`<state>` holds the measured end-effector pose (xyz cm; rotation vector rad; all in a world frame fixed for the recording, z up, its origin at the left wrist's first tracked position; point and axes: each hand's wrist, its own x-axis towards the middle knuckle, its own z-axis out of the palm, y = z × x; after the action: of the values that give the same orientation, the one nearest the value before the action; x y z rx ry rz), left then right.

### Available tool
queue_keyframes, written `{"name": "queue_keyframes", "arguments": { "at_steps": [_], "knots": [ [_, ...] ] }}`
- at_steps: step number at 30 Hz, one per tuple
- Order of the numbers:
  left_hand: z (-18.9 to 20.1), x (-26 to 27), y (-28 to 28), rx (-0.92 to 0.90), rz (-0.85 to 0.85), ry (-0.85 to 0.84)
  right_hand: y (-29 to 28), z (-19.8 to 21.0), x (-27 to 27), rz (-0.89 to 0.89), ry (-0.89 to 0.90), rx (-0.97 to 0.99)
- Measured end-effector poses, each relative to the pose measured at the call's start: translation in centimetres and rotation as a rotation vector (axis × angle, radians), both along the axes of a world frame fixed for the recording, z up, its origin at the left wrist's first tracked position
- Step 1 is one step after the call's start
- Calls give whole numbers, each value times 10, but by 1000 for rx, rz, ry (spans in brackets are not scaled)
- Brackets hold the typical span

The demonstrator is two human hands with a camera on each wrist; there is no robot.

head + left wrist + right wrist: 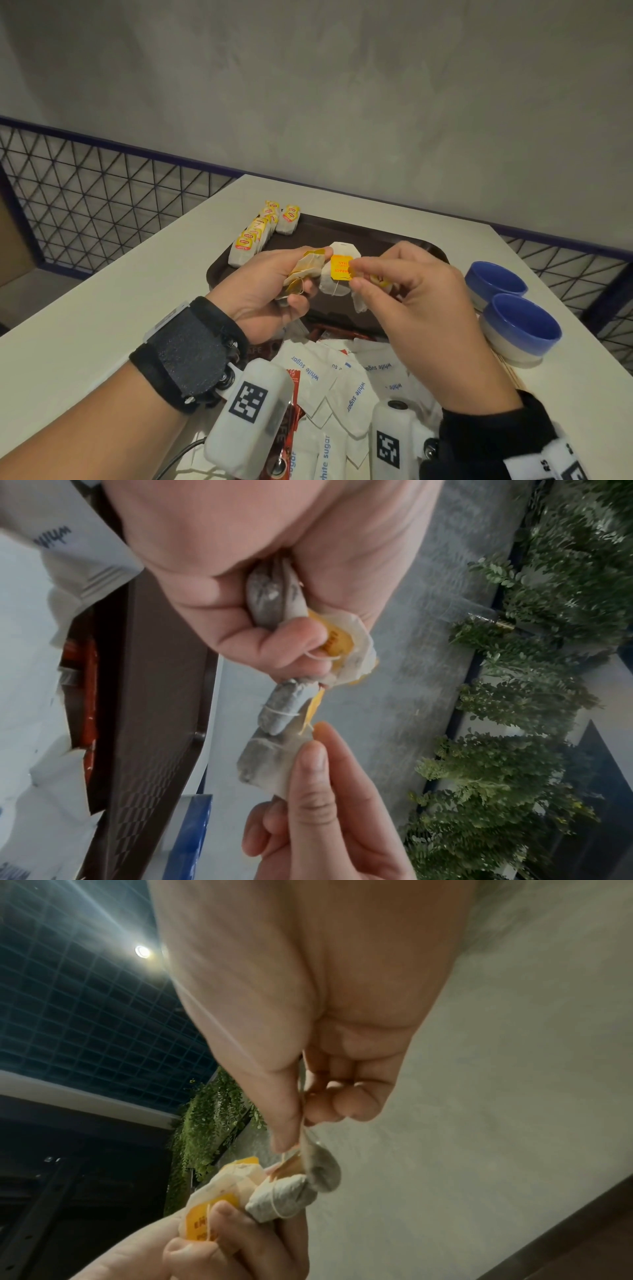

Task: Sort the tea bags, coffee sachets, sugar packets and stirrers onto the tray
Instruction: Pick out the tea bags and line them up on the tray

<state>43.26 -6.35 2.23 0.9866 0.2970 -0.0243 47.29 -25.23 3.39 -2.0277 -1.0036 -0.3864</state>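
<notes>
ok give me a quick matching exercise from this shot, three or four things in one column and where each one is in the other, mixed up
Things
1. row of tea bags
2. white sugar packets
3. two blue bowls
4. bunch of tea bags

Places
A. gripped in the left hand
B. on the table, to the right of the tray
C. lined up on the tray's far left edge
D. in a heap at the near end, below both hands

Pairs: 1-C, 2-D, 3-B, 4-A

Yellow-tagged tea bags (337,274) above brown tray (394,236); white sugar packets (352,383) nearer
</notes>
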Motion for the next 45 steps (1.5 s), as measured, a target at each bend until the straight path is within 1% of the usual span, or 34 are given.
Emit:
{"name": "queue_keyframes", "arguments": {
  "at_steps": [4,9,12,18,23,27,31,34,36,40,45],
  "knots": [
    [1,0,-4,-33,-32,-12,-1,2,-2,13,-40,-43],
    [2,-2,-7,-76,-90,-12,-2,3,-2,-50,-107,-98],
    [3,-4,-8,-73,-102,-17,-3,3,-3,-75,-129,-62],
    [7,-9,-7,-39,-123,-20,-4,2,2,-128,-87,19],
    [8,-12,-8,-28,-149,-35,-1,1,3,-84,41,117],
    [8,-11,-9,-28,-72,-54,0,3,0,-30,186,219],
    [10,-11,-9,-67,-11,-68,0,6,-1,-20,262,269],
    [9,-11,-8,-67,-3,-85,-1,8,-1,-19,321,297],
    [8,-10,-7,-27,-17,-98,-2,9,-2,-6,379,316],
    [5,-9,-8,109,-51,-134,-2,10,-1,-13,523,319],
    [4,-10,-8,189,-68,-161,-1,8,2,-44,680,340]
  ]
}}
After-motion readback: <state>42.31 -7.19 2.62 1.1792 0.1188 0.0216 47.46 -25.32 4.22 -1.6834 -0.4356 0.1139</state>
